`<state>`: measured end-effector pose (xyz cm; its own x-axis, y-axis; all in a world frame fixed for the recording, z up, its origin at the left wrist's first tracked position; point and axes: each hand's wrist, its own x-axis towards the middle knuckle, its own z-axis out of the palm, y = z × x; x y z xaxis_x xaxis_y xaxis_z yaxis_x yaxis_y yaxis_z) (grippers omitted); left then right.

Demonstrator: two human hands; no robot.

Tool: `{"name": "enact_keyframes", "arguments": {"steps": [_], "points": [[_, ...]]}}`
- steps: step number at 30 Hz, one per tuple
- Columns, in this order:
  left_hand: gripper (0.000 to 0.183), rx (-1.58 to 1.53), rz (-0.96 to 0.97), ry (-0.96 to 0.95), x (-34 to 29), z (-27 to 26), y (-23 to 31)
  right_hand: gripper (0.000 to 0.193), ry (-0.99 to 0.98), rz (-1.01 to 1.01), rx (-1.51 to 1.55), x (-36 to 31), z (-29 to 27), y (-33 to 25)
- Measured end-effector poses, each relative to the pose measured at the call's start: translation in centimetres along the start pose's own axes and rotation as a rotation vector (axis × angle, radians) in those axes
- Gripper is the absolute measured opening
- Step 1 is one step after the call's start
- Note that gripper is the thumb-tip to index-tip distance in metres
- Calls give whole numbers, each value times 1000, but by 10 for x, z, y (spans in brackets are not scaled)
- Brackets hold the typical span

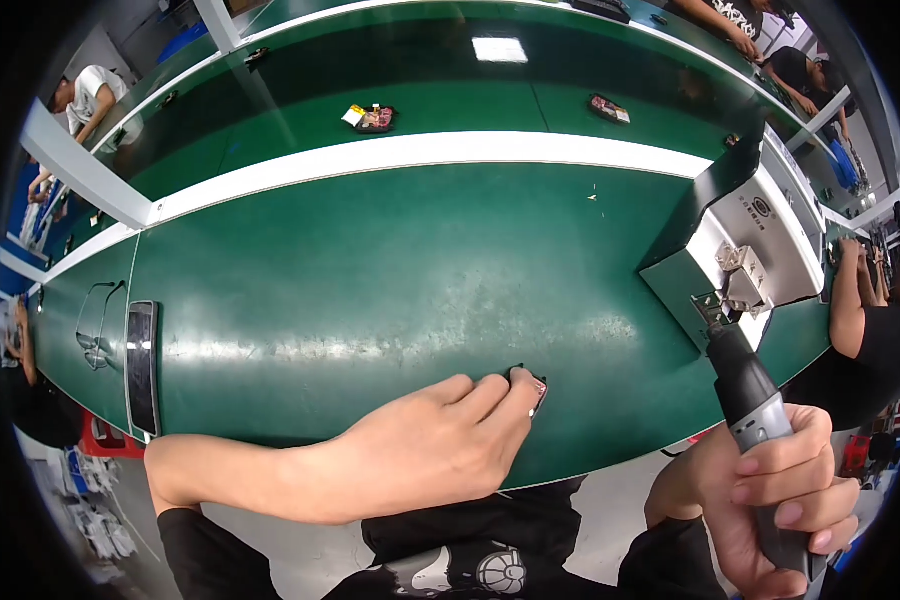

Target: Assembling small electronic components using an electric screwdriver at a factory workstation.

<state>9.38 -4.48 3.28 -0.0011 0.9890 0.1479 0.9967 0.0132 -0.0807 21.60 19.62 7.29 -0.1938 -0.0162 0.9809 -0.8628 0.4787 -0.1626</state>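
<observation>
My right hand [785, 500] is wrapped round a grey and black electric screwdriver [745, 385]. Its tip reaches the small metal outlet of a silver and black box-shaped screw feeder [740, 220] on the right of the bench. Near the bench's front edge, my left hand [450, 435] has its fingers closed on a small dark part [538, 392]. Most of that part is hidden under the fingers; only a dark edge with a reddish patch shows, too little to tell its kind.
On the left of the green workbench [390, 260] lie a dark phone [143, 365] and a pair of glasses [95, 335]. Beyond a white rail, small dark assemblies [375, 119] rest on a green conveyor belt. Tiny bits lie near the rail. Other people sit at both sides.
</observation>
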Motion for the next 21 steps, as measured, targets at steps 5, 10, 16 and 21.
{"name": "enact_keyframes", "arguments": {"steps": [5, 10, 16, 21], "points": [[38, -56, 36, 1, 4, -4, -9, 51, 82, 6, 57, -1, 1, -5], [33, -73, -43, 135, 11, 14, -2, 55, 155, 139, 77, -2, 4, -8], [15, 34, 16, 287, 17, 30, 4, 41, 554, 151, 19, 4, 25, 6], [10, 251, 78, 469, 11, 47, 9, 39, 523, 217, 90, 4, 22, 4]]}}
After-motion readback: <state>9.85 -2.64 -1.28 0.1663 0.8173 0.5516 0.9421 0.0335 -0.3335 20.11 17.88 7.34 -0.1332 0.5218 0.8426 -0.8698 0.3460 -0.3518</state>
